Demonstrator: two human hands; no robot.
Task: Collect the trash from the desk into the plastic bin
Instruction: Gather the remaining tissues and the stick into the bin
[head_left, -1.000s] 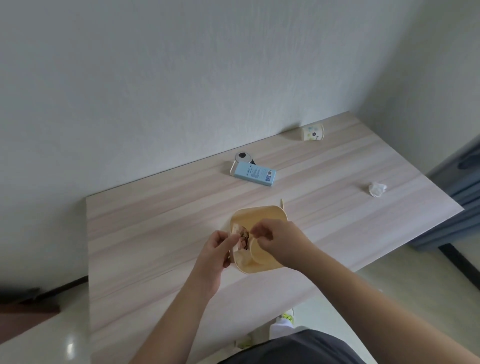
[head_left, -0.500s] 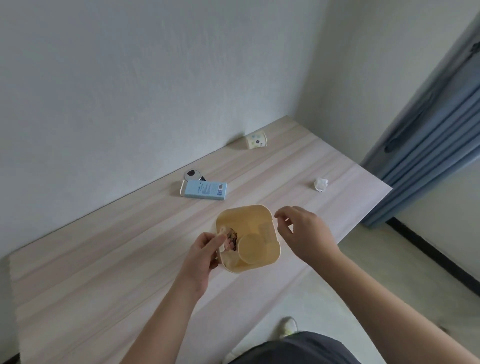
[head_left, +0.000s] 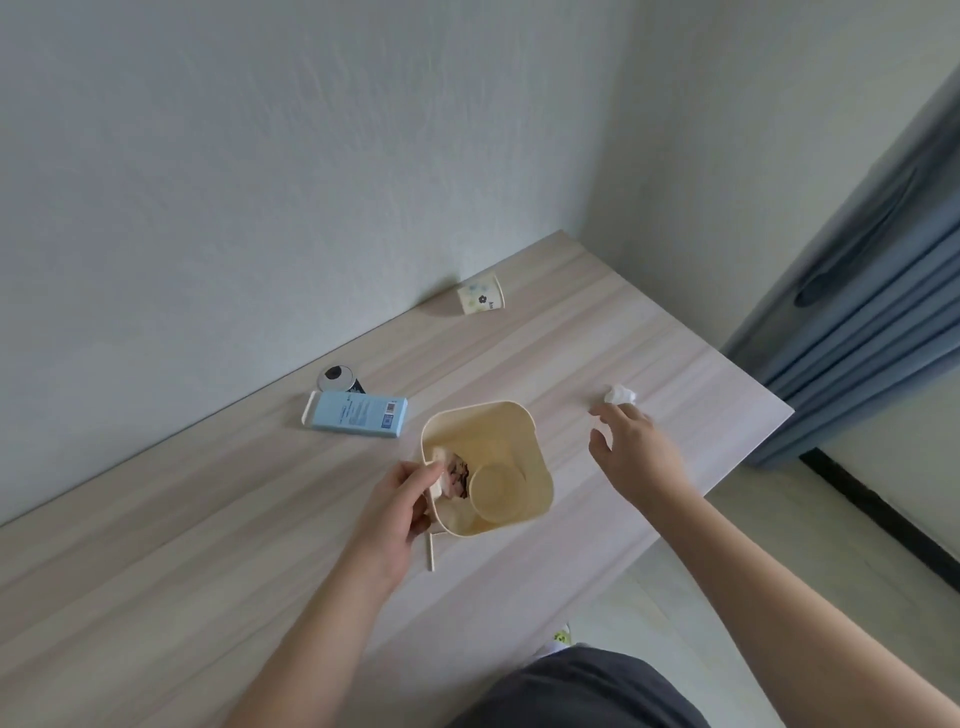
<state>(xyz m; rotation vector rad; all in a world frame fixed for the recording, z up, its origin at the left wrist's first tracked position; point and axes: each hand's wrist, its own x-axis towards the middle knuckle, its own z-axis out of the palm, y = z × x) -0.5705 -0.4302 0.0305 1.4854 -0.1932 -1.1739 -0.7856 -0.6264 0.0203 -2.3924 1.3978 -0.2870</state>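
Observation:
A cream plastic bin (head_left: 524, 431) stands mid-desk with a cup and wrappers inside. My left hand (head_left: 397, 506) grips its near-left rim. My right hand (head_left: 631, 452) hovers open to the right of the bin, fingers spread, just short of a crumpled white tissue (head_left: 620, 395). A paper cup (head_left: 480, 295) with a flower print lies on its side by the wall. A light blue box (head_left: 356, 413) lies left of the bin, with a small round black and silver object (head_left: 338, 378) behind it. A thin stick (head_left: 430, 552) lies under my left hand.
The wooden desk (head_left: 156, 545) runs along a white wall; its right edge drops off near blue curtains (head_left: 872, 332). Floor and a dark skirting line show beyond the desk's near right corner.
My right hand left the bin's opening and moved right toward the tissue. The view swung right. My left hand stayed on the bin's rim.

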